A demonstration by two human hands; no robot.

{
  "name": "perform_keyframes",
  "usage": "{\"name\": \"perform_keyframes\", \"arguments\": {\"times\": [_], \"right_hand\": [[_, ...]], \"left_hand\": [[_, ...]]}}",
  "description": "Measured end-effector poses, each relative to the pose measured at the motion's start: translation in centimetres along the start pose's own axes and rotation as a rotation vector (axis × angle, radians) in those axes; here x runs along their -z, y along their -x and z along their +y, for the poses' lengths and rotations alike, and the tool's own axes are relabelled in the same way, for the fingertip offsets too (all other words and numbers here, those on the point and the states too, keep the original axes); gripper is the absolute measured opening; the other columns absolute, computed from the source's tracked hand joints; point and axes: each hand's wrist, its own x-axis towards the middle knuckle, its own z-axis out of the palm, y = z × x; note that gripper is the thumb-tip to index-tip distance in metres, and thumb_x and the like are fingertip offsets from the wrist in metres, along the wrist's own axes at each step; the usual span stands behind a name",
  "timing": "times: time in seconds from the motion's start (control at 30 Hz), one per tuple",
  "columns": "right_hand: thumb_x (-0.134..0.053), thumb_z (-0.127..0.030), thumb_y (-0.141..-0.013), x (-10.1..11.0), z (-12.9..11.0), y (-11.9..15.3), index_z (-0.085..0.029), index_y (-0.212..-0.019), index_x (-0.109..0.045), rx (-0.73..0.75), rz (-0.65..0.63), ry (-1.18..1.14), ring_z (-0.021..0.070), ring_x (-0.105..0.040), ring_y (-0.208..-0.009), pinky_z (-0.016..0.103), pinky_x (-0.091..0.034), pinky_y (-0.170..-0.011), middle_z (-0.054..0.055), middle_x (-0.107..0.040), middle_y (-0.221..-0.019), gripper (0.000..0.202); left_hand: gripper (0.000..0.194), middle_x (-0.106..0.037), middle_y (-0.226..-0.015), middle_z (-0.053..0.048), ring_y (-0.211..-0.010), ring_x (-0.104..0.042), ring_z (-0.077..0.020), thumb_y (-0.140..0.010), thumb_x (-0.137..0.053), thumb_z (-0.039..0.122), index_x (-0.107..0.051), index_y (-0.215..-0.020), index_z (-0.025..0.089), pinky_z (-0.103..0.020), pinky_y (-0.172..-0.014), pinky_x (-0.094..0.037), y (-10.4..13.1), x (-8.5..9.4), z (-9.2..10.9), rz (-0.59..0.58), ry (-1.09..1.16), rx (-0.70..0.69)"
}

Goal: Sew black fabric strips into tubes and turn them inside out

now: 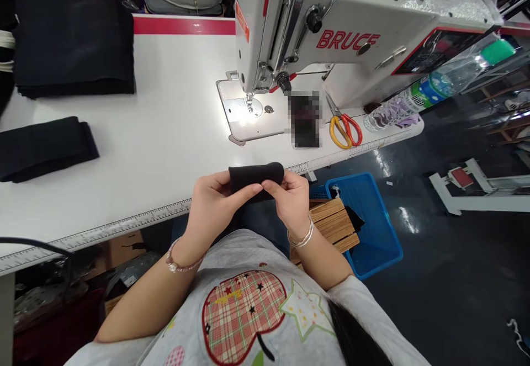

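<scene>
A small folded piece of black fabric (pixel 255 177) is held between both hands just off the table's front edge. My left hand (pixel 215 200) grips its left end, thumb stretched along the lower side. At the other end, my right hand (pixel 290 197) pinches the cloth, its thumb tip close to the left one. The fingers behind the fabric are partly hidden. Beyond the hands stands a white sewing machine (pixel 351 40), its presser foot (pixel 249 102) over the lit needle plate (pixel 244 109).
Black fabric lies in a large stack (pixel 74 40) and a smaller folded pile (pixel 45 148) on the left. Scissors (pixel 345 130), a blurred dark rectangular item (pixel 306 120) and a plastic bottle (pixel 430 90) are right of the needle. A blue basket (pixel 375 233) and wooden stool (pixel 333 225) stand below.
</scene>
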Motion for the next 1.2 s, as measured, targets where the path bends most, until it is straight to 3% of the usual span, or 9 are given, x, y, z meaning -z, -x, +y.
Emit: {"name": "perform_keyframes", "arguments": {"times": [0.2,0.33,0.43,0.57,0.67,0.83,1.0,1.2], "right_hand": [[-0.069,-0.065,-0.074,0.7,-0.8,-1.4,-0.019,-0.060,-0.058,-0.003,-0.143,0.110,0.0105,-0.039,-0.057,0.025,-0.033,-0.054,-0.004,-0.043,-0.057,0.049],[-0.066,-0.062,-0.079,0.6,-1.7,-2.6,-0.020,-0.052,-0.035,0.047,-0.170,0.197,0.0077,-0.022,-0.054,0.025,-0.018,-0.050,-0.006,-0.023,-0.055,0.059],[-0.065,-0.059,-0.081,0.4,-2.3,-3.4,-0.021,-0.054,-0.029,0.081,-0.190,0.209,0.0074,-0.019,-0.055,0.025,-0.016,-0.050,-0.007,-0.019,-0.057,0.060],[-0.070,-0.060,-0.077,0.3,-2.3,-4.5,-0.020,-0.052,-0.035,0.039,-0.155,0.160,0.0071,-0.024,-0.054,0.024,-0.022,-0.050,-0.007,-0.025,-0.055,0.059],[-0.075,-0.059,-0.071,0.2,-1.8,-5.1,-0.019,-0.054,-0.049,-0.055,-0.145,0.035,0.0083,-0.037,-0.053,0.024,-0.032,-0.052,-0.005,-0.041,-0.055,0.050],[-0.080,-0.059,-0.064,-0.2,-1.5,-5.5,-0.020,-0.065,-0.067,-0.191,-0.153,-0.071,0.0144,-0.057,-0.061,0.027,-0.048,-0.058,-0.001,-0.063,-0.062,0.041],[-0.082,-0.058,-0.061,-0.6,-1.6,-5.4,-0.019,-0.069,-0.070,-0.202,-0.120,-0.072,0.0143,-0.060,-0.061,0.027,-0.050,-0.059,-0.001,-0.065,-0.062,0.041],[-0.079,-0.055,-0.068,-0.8,-1.5,-4.9,-0.020,-0.062,-0.063,-0.086,-0.091,-0.022,0.0120,-0.053,-0.059,0.025,-0.046,-0.057,-0.003,-0.059,-0.061,0.039]], "left_hand": [[0.025,-0.072,-0.073,-0.001,-0.067,-0.066,-0.0172,-0.071,-0.078,0.042,-0.074,-0.078,0.018,-0.025,-0.055,-0.054,-0.9,-0.1,-0.5,0.046,0.102,0.027],[0.032,-0.073,-0.077,-0.003,-0.073,-0.068,-0.0179,-0.075,-0.075,0.048,-0.073,-0.082,0.017,-0.025,-0.061,-0.055,-1.8,-0.1,-0.4,-0.078,0.256,0.107],[0.036,-0.075,-0.082,-0.005,-0.080,-0.070,-0.0195,-0.072,-0.077,0.046,-0.073,-0.091,0.016,-0.025,-0.065,-0.056,-2.3,0.2,-0.1,-0.162,0.383,0.160],[0.030,-0.074,-0.081,-0.007,-0.077,-0.070,-0.0189,-0.070,-0.080,0.041,-0.072,-0.083,0.014,-0.028,-0.070,-0.058,-3.1,1.0,0.1,-0.220,0.465,0.205],[0.028,-0.072,-0.077,-0.008,-0.074,-0.069,-0.0182,-0.072,-0.078,0.040,-0.068,-0.072,0.013,-0.030,-0.069,-0.058,-3.5,1.7,0.3,-0.292,0.477,0.249],[0.028,-0.072,-0.086,-0.010,-0.071,-0.069,-0.0181,-0.072,-0.074,0.040,-0.068,-0.078,0.014,-0.031,-0.067,-0.058,-3.5,2.4,0.9,-0.375,0.543,0.315],[0.030,-0.071,-0.079,-0.010,-0.072,-0.069,-0.0197,-0.071,-0.075,0.041,-0.067,-0.079,0.013,-0.032,-0.069,-0.059,-3.3,2.4,1.3,-0.359,0.515,0.323],[0.031,-0.071,-0.075,-0.007,-0.071,-0.068,-0.0172,-0.070,-0.077,0.042,-0.070,-0.075,0.013,-0.028,-0.066,-0.057,-3.0,2.2,1.2,-0.314,0.428,0.254]]}}
